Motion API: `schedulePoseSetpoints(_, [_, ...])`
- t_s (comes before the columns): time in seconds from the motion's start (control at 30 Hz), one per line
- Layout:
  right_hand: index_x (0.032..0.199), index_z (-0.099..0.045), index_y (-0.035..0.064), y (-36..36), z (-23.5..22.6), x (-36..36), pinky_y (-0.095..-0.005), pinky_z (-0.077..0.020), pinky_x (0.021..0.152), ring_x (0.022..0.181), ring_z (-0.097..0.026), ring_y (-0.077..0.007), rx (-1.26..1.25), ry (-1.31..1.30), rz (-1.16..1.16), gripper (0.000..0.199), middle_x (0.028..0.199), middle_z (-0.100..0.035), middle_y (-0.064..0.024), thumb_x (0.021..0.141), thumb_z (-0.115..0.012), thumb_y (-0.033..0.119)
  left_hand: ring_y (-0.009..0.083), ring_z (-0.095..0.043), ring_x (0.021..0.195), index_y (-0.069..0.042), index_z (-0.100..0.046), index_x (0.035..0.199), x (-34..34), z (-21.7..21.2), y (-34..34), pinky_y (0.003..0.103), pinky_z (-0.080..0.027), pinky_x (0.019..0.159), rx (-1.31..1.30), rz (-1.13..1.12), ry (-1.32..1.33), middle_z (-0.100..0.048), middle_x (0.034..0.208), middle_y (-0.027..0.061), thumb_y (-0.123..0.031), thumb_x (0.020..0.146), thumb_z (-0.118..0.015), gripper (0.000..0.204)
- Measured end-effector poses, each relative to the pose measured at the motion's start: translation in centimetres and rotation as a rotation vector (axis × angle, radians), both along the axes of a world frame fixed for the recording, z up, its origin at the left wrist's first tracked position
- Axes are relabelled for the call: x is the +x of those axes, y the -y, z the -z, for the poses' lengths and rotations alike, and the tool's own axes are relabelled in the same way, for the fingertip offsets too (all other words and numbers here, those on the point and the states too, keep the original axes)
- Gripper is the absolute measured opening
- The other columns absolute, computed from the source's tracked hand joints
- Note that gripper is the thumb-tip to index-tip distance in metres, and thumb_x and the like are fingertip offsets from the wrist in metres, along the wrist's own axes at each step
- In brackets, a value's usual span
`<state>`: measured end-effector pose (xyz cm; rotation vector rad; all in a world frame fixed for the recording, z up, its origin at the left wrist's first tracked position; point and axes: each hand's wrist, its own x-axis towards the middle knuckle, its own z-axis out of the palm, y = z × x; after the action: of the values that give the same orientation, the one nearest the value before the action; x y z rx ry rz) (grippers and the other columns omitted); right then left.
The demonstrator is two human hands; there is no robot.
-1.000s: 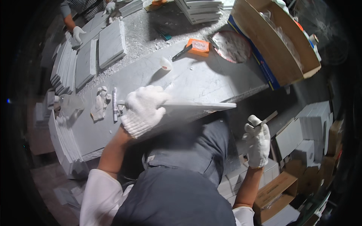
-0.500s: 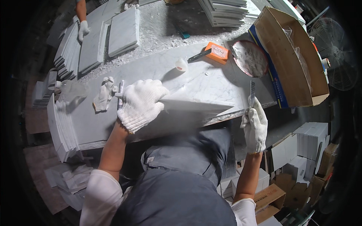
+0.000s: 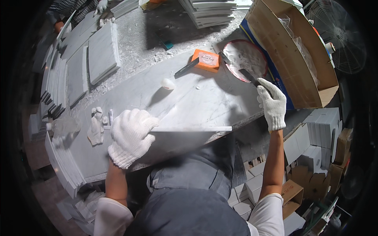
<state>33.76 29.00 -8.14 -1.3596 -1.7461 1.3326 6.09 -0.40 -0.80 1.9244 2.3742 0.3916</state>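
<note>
My left hand (image 3: 130,135), in a white knit glove, grips the top edge of a thin grey stone tile (image 3: 181,135) held upright on its edge at the near side of the marble worktop (image 3: 197,102). My right hand (image 3: 271,103), also gloved, holds a dark-bladed putty knife (image 3: 249,75) whose blade reaches into a round red-rimmed dish of white paste (image 3: 246,59) at the worktop's right end.
An orange block (image 3: 205,59) with a dark scraper beside it and a small white lump (image 3: 168,83) lie on the worktop. Tile stacks (image 3: 100,53) fill the left. An open cardboard box (image 3: 299,55) stands right, a fan (image 3: 340,35) beyond. Another person's gloved hands (image 3: 102,10) work at top left.
My right hand rose from below the worktop's edge up to the paste dish with the knife. My left hand kept its hold on the tile.
</note>
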Motion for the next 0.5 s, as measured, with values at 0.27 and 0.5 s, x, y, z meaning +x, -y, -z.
schedulePoseSetpoints(0.27, [0.119, -0.077, 0.0056, -1.8, 2.0, -2.0, -0.0263, -0.054, 0.072, 0.073, -0.066, -0.0088, 0.266, 0.188, -0.085, 0.027, 0.096, -0.076, -0.0052, 0.095, -0.075, 0.017, 0.0299, -0.06, 0.082, -0.013, -0.074, 0.089, -0.3, -0.1, -0.7, 0.042, -0.046, 0.076, -0.004, 0.009, 0.052, -0.065, 0.083, 0.0053, -0.017, 0.057, -0.07, 0.033])
schedulePoseSetpoints(0.5, [0.119, -0.077, 0.0058, -2.3, 1.5, -2.0, -0.0246, -0.05, 0.059, 0.067, -0.062, -0.0079, -0.062, 0.075, -0.05, 0.025, 0.086, -0.072, -0.002, 0.096, -0.072, 0.016, 0.0299, -0.059, 0.081, -0.013, -0.072, 0.087, -0.1, 0.0, -0.6, 0.042, -0.045, 0.075, 0.008, -0.002, 0.038, -0.063, 0.081, 0.005, -0.018, 0.056, -0.07, 0.031])
